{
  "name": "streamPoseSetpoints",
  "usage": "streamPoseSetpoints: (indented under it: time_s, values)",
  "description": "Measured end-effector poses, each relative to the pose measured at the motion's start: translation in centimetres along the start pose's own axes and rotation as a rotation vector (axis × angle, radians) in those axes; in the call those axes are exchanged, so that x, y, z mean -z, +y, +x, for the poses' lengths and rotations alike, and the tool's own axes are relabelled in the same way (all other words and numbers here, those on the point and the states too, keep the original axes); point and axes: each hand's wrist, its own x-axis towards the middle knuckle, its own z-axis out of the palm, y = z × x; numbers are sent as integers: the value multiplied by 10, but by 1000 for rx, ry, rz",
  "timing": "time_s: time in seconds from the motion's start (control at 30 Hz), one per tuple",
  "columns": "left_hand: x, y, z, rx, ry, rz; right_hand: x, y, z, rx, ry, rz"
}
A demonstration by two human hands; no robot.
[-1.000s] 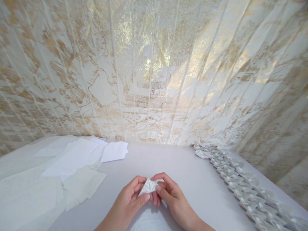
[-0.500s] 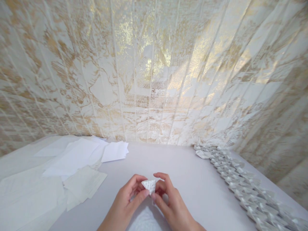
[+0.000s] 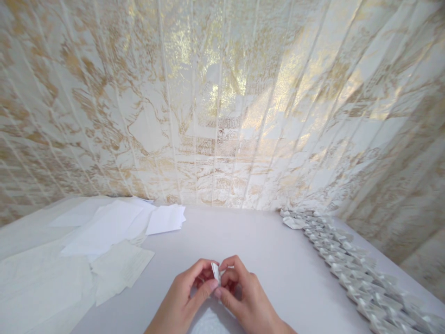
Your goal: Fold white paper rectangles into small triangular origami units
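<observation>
A small folded piece of printed white paper (image 3: 216, 271) is pinched between both my hands just above the pale table (image 3: 264, 250), low in the middle of the view. My left hand (image 3: 182, 301) grips it from the left with thumb and fingers closed. My right hand (image 3: 239, 297) grips it from the right, fingers curled over its top. Only a narrow edge of the paper shows between the fingertips.
Loose white sheets (image 3: 104, 232) and a small stack of cut paper (image 3: 166, 218) lie at the left. Along the right edge runs a long row of several folded paper pieces (image 3: 347, 264). A cream and gold curtain (image 3: 222, 102) hangs behind the table.
The folded paper showed a flat, wide face a second ago; now it is squeezed narrow between the fingertips. Both hands have drawn slightly closer together and lower.
</observation>
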Motion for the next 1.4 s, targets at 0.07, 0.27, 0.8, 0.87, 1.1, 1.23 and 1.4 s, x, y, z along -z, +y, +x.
streamPoseSetpoints:
  time_s: [0.07,0.27,0.8,0.87,1.1,1.23,1.4]
  values:
    - [0,-1,0,-4,-6,20,-1,1,0,-5,-9,-4]
    - [-1,2,-3,-39,-7,116,1,2,2,-20,-20,67]
    - [-2,3,-4,-149,120,130,1,-4,3,32,105,226]
    - [-3,6,-6,-158,148,101,1,-6,2,56,81,226]
    - [-2,-2,-6,-75,213,154,1,-12,-3,124,-5,33]
    - [-2,-1,-4,-75,202,115,0,-6,-2,108,-13,46]
    - [-8,-2,-6,-41,140,39,3,-3,2,44,102,63]
